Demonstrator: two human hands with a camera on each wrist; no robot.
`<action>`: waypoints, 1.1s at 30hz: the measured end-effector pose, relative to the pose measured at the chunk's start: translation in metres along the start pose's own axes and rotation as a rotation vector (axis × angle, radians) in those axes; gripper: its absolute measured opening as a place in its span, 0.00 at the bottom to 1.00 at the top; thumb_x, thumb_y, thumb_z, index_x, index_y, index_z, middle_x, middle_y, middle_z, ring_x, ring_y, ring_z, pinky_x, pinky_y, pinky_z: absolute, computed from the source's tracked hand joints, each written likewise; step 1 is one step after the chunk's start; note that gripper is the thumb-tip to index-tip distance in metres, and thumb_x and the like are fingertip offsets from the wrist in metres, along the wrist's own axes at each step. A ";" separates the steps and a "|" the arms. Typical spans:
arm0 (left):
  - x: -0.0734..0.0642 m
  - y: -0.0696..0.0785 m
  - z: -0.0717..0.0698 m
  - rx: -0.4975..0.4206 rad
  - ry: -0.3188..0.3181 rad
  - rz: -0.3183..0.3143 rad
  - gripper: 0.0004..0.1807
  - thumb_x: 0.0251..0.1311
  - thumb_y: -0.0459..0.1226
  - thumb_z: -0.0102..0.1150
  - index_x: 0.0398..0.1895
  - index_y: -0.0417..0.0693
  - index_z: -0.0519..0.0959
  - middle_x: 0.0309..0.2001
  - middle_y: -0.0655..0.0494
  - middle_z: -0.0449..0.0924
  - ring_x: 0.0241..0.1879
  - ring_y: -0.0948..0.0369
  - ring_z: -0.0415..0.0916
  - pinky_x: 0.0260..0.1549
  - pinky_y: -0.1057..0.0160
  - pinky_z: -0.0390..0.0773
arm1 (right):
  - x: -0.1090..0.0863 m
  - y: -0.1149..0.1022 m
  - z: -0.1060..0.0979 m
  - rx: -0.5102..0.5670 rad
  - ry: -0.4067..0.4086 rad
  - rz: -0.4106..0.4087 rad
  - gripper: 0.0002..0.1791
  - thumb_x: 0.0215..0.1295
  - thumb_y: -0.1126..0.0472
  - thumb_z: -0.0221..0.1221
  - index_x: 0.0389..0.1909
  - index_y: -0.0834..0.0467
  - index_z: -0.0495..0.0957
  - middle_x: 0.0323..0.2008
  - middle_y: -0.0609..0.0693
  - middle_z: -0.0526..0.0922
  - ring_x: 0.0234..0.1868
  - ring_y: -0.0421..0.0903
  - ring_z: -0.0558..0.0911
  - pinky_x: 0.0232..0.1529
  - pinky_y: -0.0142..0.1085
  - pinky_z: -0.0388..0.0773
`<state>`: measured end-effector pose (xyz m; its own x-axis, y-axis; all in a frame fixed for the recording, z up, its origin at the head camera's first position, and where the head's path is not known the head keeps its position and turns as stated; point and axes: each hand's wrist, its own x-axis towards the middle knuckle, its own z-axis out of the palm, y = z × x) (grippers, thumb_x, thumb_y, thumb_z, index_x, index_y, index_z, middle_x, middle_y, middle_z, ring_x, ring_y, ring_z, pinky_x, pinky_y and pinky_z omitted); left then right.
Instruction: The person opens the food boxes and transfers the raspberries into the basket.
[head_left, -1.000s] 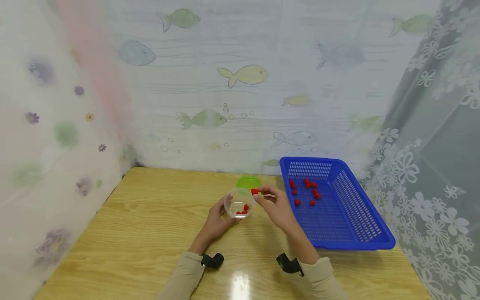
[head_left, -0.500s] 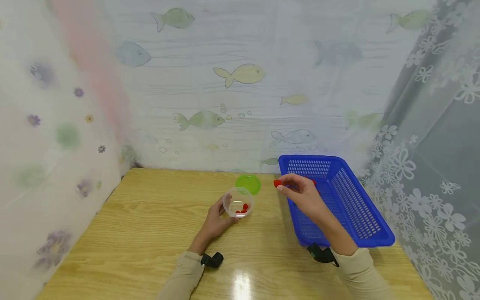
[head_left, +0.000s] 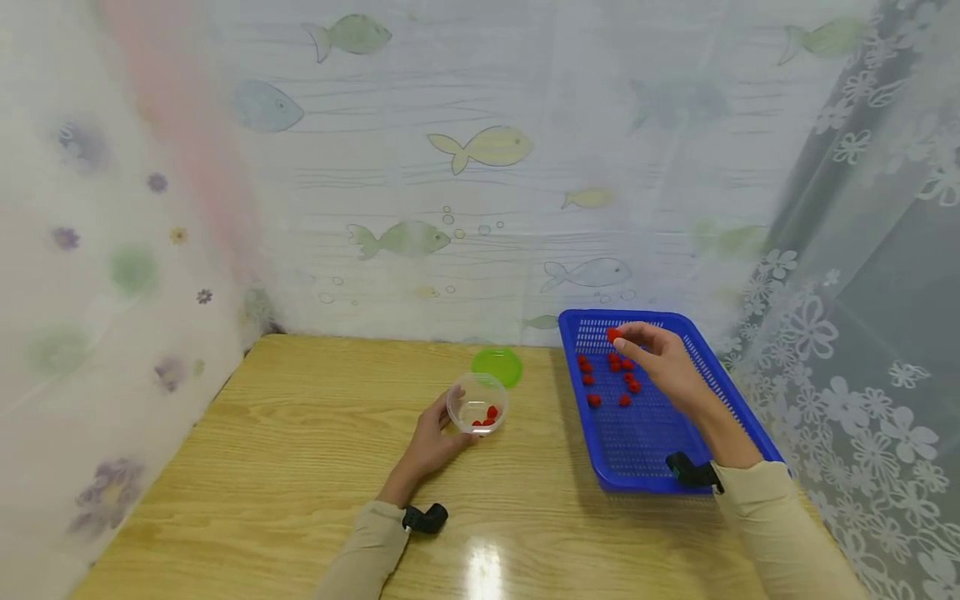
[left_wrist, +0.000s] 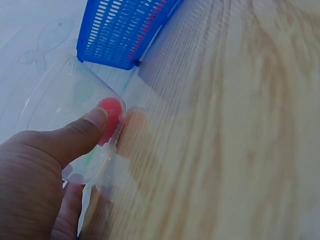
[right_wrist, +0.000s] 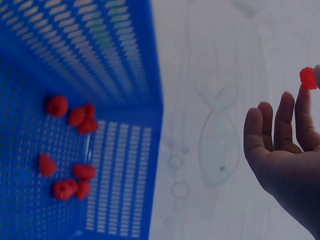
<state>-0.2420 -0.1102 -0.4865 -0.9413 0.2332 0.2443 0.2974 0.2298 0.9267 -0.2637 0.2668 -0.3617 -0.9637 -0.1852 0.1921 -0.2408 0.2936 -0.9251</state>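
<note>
My left hand [head_left: 435, 440] grips a clear plastic cup [head_left: 467, 398] standing on the table, with a few raspberries [head_left: 492, 412] at its bottom. In the left wrist view the thumb [left_wrist: 75, 140] presses the cup's wall beside a raspberry [left_wrist: 116, 112]. Over the back of a blue plastic basket [head_left: 600, 467], my right hand [head_left: 667, 367] pinches one raspberry [head_left: 612, 335] between thumb and fingertips. The right wrist view shows that raspberry [right_wrist: 308, 78] held up, with the other fingers [right_wrist: 284, 117] spread away from it. Several raspberries [head_left: 626, 365] lie loose on the basket's floor.
A round green lid [head_left: 497, 367] lies just behind the cup. The wooden table [head_left: 300, 467] meets a fish-print curtain [head_left: 480, 250] at the back. A flower-patterned sheer curtain [head_left: 862, 375] hangs close to the basket's right side.
My right hand has moved right and up, from beside the cup to over the basket, still pinching the raspberry. The left hand and cup stay in place.
</note>
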 end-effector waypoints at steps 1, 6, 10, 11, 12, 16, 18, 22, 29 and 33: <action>0.000 -0.001 0.000 0.001 0.000 -0.001 0.49 0.50 0.21 0.73 0.76 0.29 0.58 0.71 0.31 0.66 0.70 0.39 0.66 0.68 0.44 0.69 | 0.002 0.004 -0.003 -0.011 0.004 0.006 0.17 0.76 0.53 0.58 0.55 0.61 0.77 0.49 0.41 0.81 0.51 0.37 0.79 0.51 0.22 0.76; 0.001 -0.003 0.000 -0.003 0.001 -0.002 0.50 0.49 0.21 0.73 0.76 0.29 0.58 0.71 0.32 0.66 0.71 0.39 0.65 0.68 0.44 0.68 | 0.010 0.021 -0.015 -0.073 0.007 0.041 0.23 0.77 0.51 0.57 0.60 0.65 0.75 0.52 0.44 0.80 0.51 0.32 0.78 0.52 0.21 0.75; 0.001 -0.003 -0.001 -0.005 -0.003 -0.005 0.49 0.50 0.21 0.73 0.76 0.30 0.59 0.71 0.32 0.66 0.71 0.40 0.65 0.69 0.44 0.68 | 0.016 0.036 -0.024 -0.084 0.005 0.049 0.24 0.77 0.53 0.57 0.63 0.67 0.74 0.54 0.48 0.80 0.52 0.32 0.77 0.52 0.21 0.75; 0.000 -0.003 -0.001 -0.004 -0.004 -0.003 0.49 0.50 0.21 0.73 0.76 0.29 0.59 0.71 0.32 0.66 0.71 0.39 0.65 0.69 0.44 0.68 | 0.018 0.041 -0.025 -0.084 0.006 0.053 0.24 0.78 0.54 0.56 0.63 0.67 0.73 0.55 0.51 0.79 0.52 0.32 0.77 0.52 0.21 0.75; 0.000 -0.003 -0.001 -0.003 -0.006 0.001 0.49 0.50 0.21 0.73 0.76 0.29 0.59 0.71 0.32 0.66 0.71 0.39 0.65 0.69 0.44 0.68 | 0.019 0.045 -0.027 -0.083 0.007 0.057 0.24 0.78 0.54 0.56 0.64 0.68 0.73 0.55 0.52 0.79 0.51 0.32 0.77 0.52 0.21 0.75; 0.000 -0.004 -0.003 0.001 -0.013 0.009 0.49 0.51 0.21 0.72 0.76 0.29 0.58 0.71 0.30 0.65 0.71 0.38 0.64 0.69 0.44 0.68 | 0.027 0.062 -0.033 -0.075 0.022 0.080 0.25 0.79 0.56 0.54 0.65 0.70 0.71 0.54 0.51 0.79 0.48 0.28 0.77 0.49 0.19 0.76; 0.000 -0.005 -0.003 0.000 -0.014 0.008 0.49 0.51 0.21 0.72 0.76 0.29 0.58 0.71 0.30 0.65 0.71 0.38 0.64 0.69 0.43 0.67 | 0.029 0.068 -0.035 -0.073 0.030 0.096 0.26 0.78 0.56 0.55 0.65 0.71 0.71 0.54 0.49 0.78 0.47 0.26 0.78 0.48 0.19 0.77; -0.001 -0.004 -0.003 0.001 -0.012 0.002 0.49 0.51 0.21 0.72 0.76 0.30 0.58 0.71 0.30 0.65 0.71 0.38 0.64 0.69 0.43 0.67 | 0.031 0.076 -0.036 -0.070 0.035 0.135 0.28 0.77 0.54 0.56 0.66 0.72 0.70 0.53 0.47 0.78 0.46 0.28 0.78 0.47 0.19 0.78; -0.001 -0.006 -0.003 0.008 -0.016 0.011 0.49 0.51 0.21 0.73 0.77 0.30 0.57 0.71 0.30 0.65 0.72 0.39 0.64 0.69 0.44 0.67 | 0.033 0.086 -0.039 -0.056 0.023 0.177 0.29 0.77 0.52 0.57 0.64 0.73 0.71 0.48 0.37 0.78 0.47 0.27 0.77 0.46 0.20 0.78; 0.000 -0.007 -0.003 0.003 -0.010 0.020 0.49 0.51 0.21 0.73 0.76 0.29 0.58 0.71 0.30 0.66 0.71 0.38 0.64 0.69 0.43 0.68 | 0.035 0.089 -0.039 -0.059 0.020 0.197 0.29 0.77 0.52 0.57 0.64 0.72 0.71 0.48 0.38 0.78 0.46 0.27 0.77 0.47 0.20 0.77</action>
<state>-0.2441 -0.1146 -0.4920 -0.9336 0.2472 0.2594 0.3161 0.2275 0.9210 -0.3234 0.3228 -0.4243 -0.9948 -0.1007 0.0161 -0.0531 0.3766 -0.9248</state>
